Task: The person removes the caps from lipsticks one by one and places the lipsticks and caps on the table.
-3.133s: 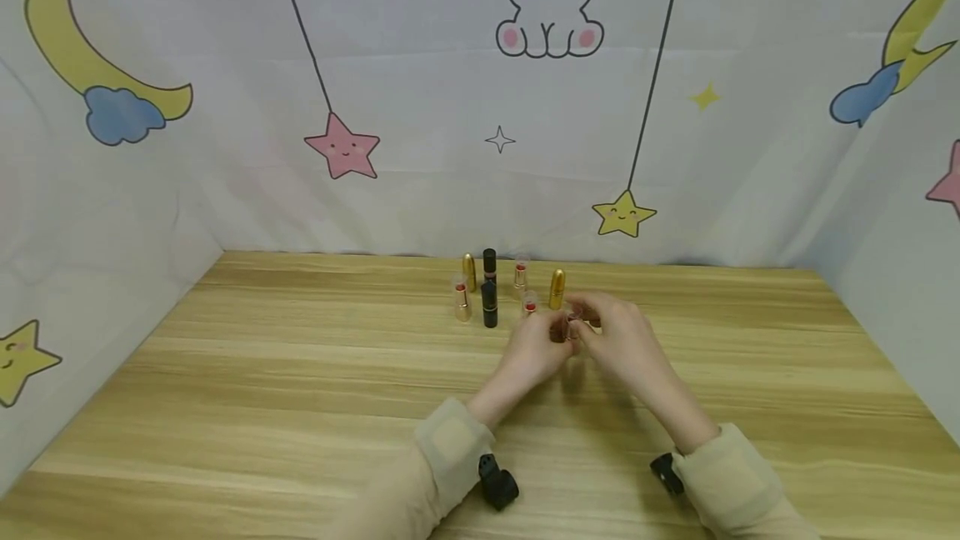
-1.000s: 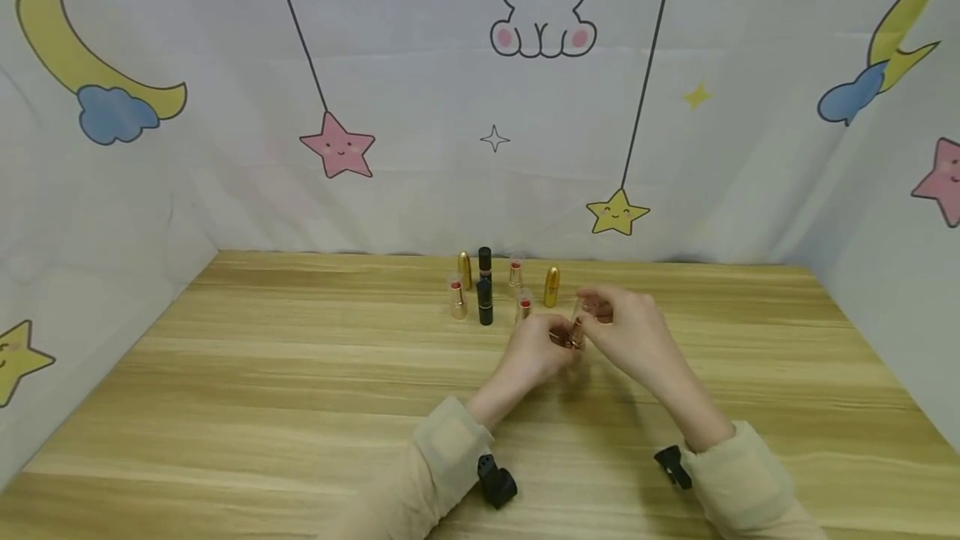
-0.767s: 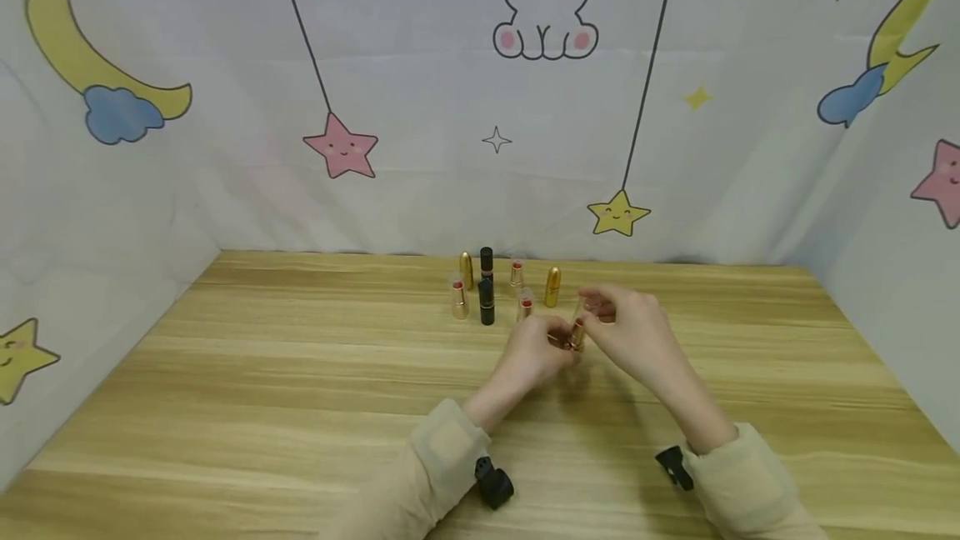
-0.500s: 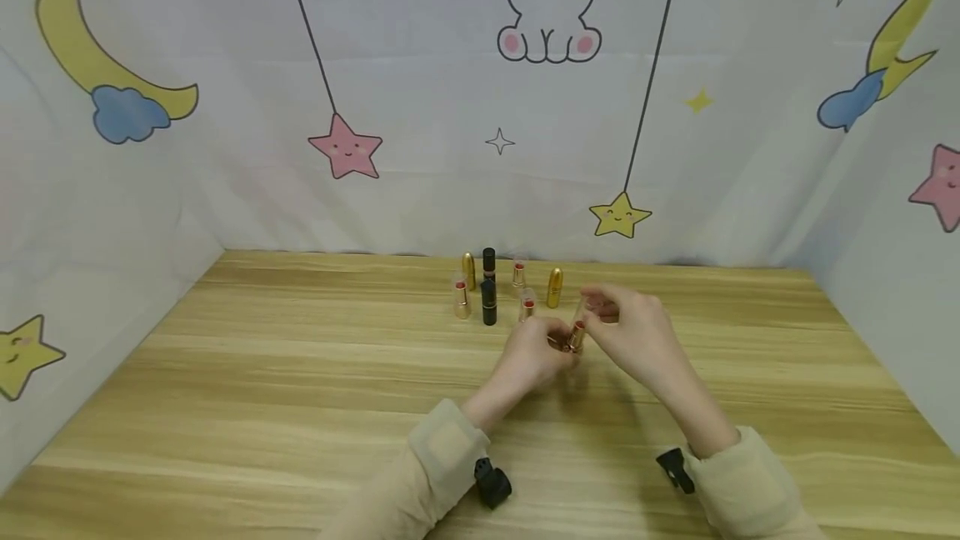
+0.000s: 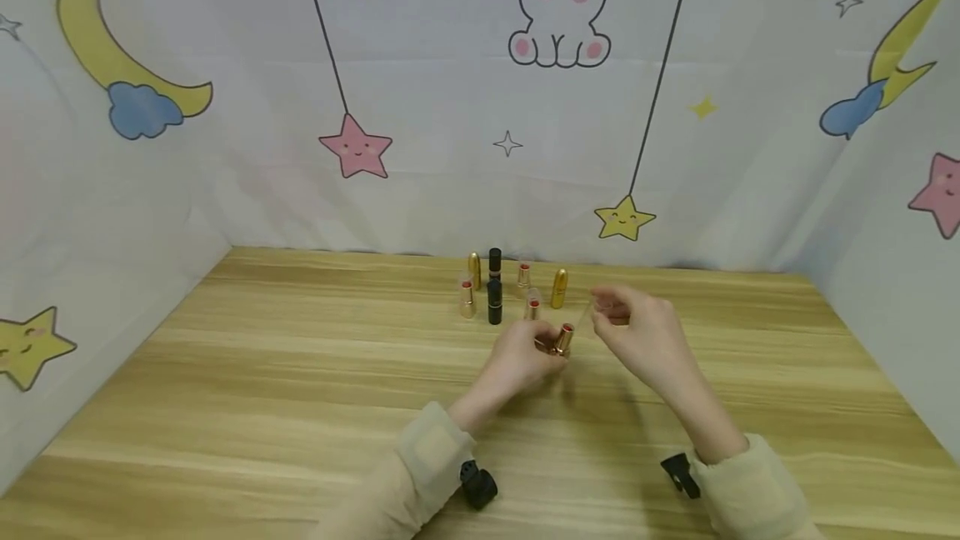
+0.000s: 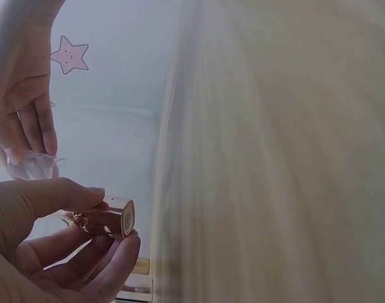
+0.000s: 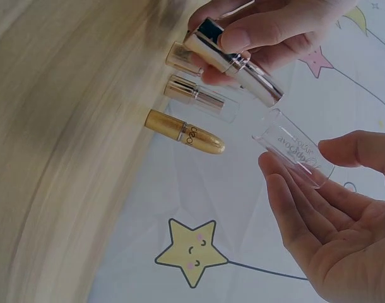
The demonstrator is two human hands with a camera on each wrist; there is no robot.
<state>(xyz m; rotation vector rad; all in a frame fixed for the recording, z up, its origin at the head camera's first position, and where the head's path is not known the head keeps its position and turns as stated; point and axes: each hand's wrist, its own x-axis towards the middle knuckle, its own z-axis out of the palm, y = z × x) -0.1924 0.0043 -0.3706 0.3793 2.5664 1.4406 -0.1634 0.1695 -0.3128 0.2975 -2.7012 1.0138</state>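
My left hand (image 5: 521, 352) grips a shiny rose-gold lipstick tube (image 7: 233, 60) by its base, between thumb and fingers. A little red shows at its top in the head view. My right hand (image 5: 648, 327) pinches a clear cap (image 7: 296, 148) with printed lettering between thumb and fingertips. In the right wrist view the cap is apart from the tube, a small gap between its mouth and the tube's end. Both are held above the table. Closest to the hands stand a clear-capped lipstick (image 5: 533, 304) and a gold bullet-shaped lipstick (image 5: 559, 288).
Behind the left hand stand black lipsticks (image 5: 495, 302), another gold one (image 5: 474, 271) and clear-capped ones (image 5: 467, 298). The wooden table (image 5: 300, 373) meets a white printed cloth (image 5: 420, 107) at the back and sides.
Both hands were together on the lipstick three seconds ago. The clear cap has come off the tube; my left hand has shifted left with the tube, my right hand slightly right with the cap.
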